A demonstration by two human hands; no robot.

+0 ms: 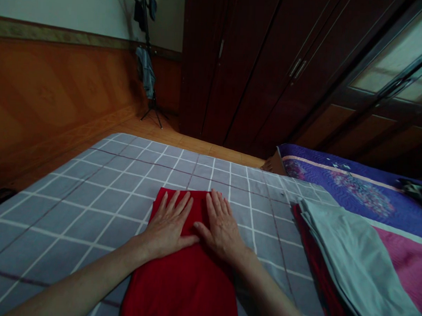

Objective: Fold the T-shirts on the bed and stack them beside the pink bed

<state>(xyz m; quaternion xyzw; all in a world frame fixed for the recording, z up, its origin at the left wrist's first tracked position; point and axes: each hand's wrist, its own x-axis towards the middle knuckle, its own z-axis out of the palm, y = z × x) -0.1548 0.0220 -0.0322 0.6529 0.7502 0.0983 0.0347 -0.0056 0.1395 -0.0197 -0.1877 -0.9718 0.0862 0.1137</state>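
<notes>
A red cloth garment (186,288) lies folded into a long strip on the grey checked bedsheet (99,194), its far edge straight and its near end running out of the bottom of the view. Flat on its upper left part rests my left hand (168,226), fingers spread. My right hand (221,224) presses on the upper right part, fingers stretched out and close together, the tips reaching the far edge. The two thumbs nearly meet over the middle of the cloth. Neither hand grips anything.
To the right lies a stack of folded clothes, a pale grey-green garment (354,260) on top and pink fabric (407,262) beside it. Beyond is a purple patterned bedcover (365,189). A dark wardrobe (251,70) and a clothes stand (148,46) are at the back.
</notes>
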